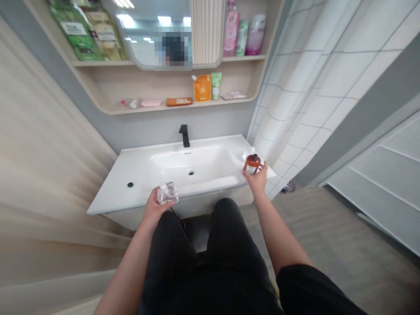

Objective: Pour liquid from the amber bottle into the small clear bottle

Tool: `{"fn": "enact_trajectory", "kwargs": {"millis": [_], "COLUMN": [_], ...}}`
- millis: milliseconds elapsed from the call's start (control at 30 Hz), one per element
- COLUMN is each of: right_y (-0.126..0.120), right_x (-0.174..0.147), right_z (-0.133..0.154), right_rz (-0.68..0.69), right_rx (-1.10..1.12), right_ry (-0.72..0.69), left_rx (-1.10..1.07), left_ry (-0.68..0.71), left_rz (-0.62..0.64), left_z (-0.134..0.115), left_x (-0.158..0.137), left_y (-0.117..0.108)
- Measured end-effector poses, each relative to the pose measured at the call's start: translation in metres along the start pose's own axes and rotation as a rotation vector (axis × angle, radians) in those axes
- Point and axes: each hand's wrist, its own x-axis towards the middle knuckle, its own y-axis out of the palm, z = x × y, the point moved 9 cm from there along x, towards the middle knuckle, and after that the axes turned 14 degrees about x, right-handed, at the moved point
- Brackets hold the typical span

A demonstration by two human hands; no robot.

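My left hand [155, 207] is closed around a small clear item [167, 193], transparent and crinkled or faceted, in front of the sink's near edge. Whether it is a plastic packet or a clear container I cannot tell. At the right end of the white sink [210, 180], my right hand [258, 178] grips an amber bottle [252, 164] with a dark top and a white label. The bottle is upright, near or on the counter. Just behind it stands a clear, whitish item [248, 153], partly hidden.
A black faucet [185, 136] rises behind the basin. Above, a shelf [144, 109] bears an orange pouch [202, 87], a green tube [215, 85] and several small items. Large bottles [77, 35] stand upper left. A white tiled wall [295, 109] borders the right, a pale curtain [49, 153] the left.
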Motion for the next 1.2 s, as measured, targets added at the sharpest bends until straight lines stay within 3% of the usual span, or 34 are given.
{"fn": "enact_trajectory", "kwargs": {"millis": [100, 200, 333, 433, 467, 500, 567, 633, 733, 833, 933, 1033, 1133, 1200], "right_y": [0.007, 0.006, -0.006, -0.021, -0.016, -0.001, 0.055, 0.108, 0.157, 0.172, 0.162, 0.148, 0.140, 0.138], "right_x": [0.017, 0.032, 0.034, 0.003, -0.013, -0.031, -0.078, -0.134, -0.194, -0.211, -0.206, -0.205, -0.212, -0.220], "right_z": [-0.010, -0.010, -0.004, 0.015, 0.025, 0.040, 0.080, 0.121, 0.165, 0.180, 0.179, 0.178, 0.182, 0.185], "right_rz": [-0.019, -0.041, -0.098, -0.262, -0.237, -0.137, 0.297, 0.679, 0.964, 1.005, 0.958, 0.947, 0.991, 1.038], "right_rx": [0.055, 0.038, 0.029, 0.052, 0.093, 0.159, 0.368, 0.622, 0.865, 0.976, 0.952, 0.895, 0.877, 0.893], "right_ry": [0.158, 0.187, 0.107, -0.008, -0.043, -0.085, -0.164, -0.120, 0.048, 0.175, 0.182, 0.146, 0.112, 0.102], "left_rx": [-0.069, -0.124, -0.136, -0.115, -0.107, -0.102, -0.102, -0.091, 0.016, 0.242, 0.395, 0.273, 0.101, 0.065], "left_ry": [-0.029, -0.071, -0.087, -0.081, -0.072, -0.060, -0.027, 0.011, 0.103, 0.243, 0.366, 0.396, 0.345, 0.293], "left_rz": [-0.024, -0.021, -0.013, -0.009, 0.001, 0.017, 0.062, 0.122, 0.172, 0.154, 0.160, 0.265, 0.481, 0.545], "left_z": [0.003, 0.004, 0.000, -0.008, -0.012, -0.016, -0.025, -0.035, -0.050, -0.069, -0.092, -0.110, -0.117, -0.114], "left_x": [-0.003, -0.009, -0.016, -0.019, -0.019, -0.020, -0.021, -0.022, -0.028, -0.035, -0.040, -0.038, -0.040, -0.041], "left_y": [-0.007, -0.007, -0.003, 0.004, 0.009, 0.015, 0.033, 0.056, 0.086, 0.087, 0.066, 0.049, 0.061, 0.072]}}
